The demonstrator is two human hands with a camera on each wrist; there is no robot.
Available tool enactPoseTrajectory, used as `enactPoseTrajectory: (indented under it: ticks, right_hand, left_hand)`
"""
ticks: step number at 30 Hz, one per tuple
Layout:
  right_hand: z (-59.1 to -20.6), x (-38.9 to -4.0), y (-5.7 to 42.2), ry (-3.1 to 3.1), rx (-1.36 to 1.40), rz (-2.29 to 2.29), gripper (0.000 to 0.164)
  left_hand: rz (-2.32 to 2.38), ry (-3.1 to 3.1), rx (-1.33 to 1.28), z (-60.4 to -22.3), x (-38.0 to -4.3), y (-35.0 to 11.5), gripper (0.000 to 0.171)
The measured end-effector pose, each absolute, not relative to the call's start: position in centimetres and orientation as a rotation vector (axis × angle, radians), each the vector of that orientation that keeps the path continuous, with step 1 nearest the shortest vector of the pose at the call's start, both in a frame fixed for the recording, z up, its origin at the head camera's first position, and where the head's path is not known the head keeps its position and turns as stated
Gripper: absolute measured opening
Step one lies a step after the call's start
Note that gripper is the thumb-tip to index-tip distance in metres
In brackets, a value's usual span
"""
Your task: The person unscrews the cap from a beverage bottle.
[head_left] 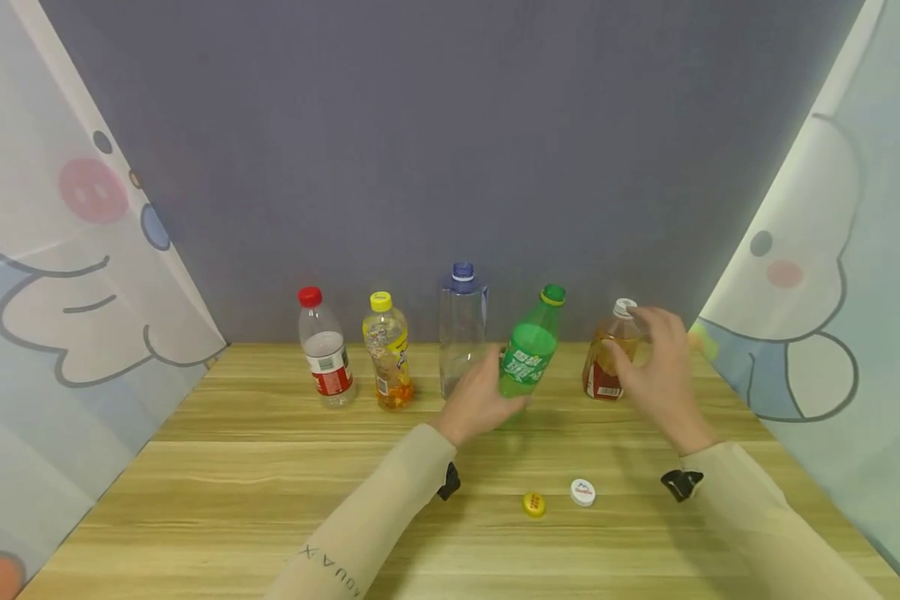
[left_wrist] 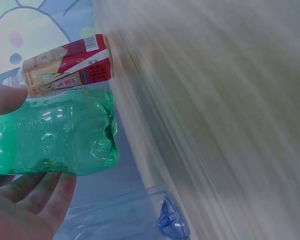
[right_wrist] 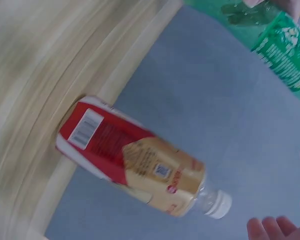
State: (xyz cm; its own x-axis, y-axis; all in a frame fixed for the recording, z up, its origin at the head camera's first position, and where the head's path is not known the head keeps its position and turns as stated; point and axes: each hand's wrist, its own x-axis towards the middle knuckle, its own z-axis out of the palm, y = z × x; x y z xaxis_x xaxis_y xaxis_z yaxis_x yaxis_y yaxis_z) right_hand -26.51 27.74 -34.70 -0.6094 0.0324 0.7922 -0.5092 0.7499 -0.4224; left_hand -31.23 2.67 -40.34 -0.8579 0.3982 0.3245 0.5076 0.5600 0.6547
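My left hand [head_left: 483, 396] grips a green plastic soda bottle [head_left: 530, 354] round its side, tilted with its neck to the right. A yellow ring circles the green neck. In the left wrist view the bottle's ribbed base [left_wrist: 97, 132] hangs off the tabletop. My right hand [head_left: 660, 371] is by a brown drink bottle [head_left: 603, 375] with a white cap, thumb and fingers spread. The right wrist view has the fingertips [right_wrist: 272, 227] apart from the white cap [right_wrist: 220, 205]. On the table lie a yellow cap [head_left: 534, 504] and a white cap [head_left: 582, 492].
Along the back of the wooden table [head_left: 270, 500] stand a red-capped bottle [head_left: 326, 358], a yellow-capped bottle [head_left: 387, 354] and a tall clear bottle [head_left: 461, 325] with a blue neck. A grey panel [head_left: 450, 150] rises behind them. Cartoon-printed curtains [head_left: 82, 292] flank both sides.
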Motion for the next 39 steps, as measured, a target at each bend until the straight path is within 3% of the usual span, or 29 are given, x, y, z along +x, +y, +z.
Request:
enactPoseTrajectory:
  ticks: [21, 33, 39]
  right_hand:
    - [-35.9, -30.4, 31.0, -2.429, -0.018, 1.13, 0.107]
    - [-36.3, -32.4, 31.6, -2.556, -0.005, 1.217, 0.116]
    - [-36.2, -32.8, 31.1, -2.558, 0.024, 1.267, 0.105]
  left_hand:
    - [-1.235, -2.72, -0.733, -41.5, -33.2, 4.7, 0.081]
    - [-1.234, -2.769, -0.711, -41.4, -33.6, 5.9, 0.086]
    - [-1.264, -2.8, -0.667, -41.4, -33.9, 6.5, 0.088]
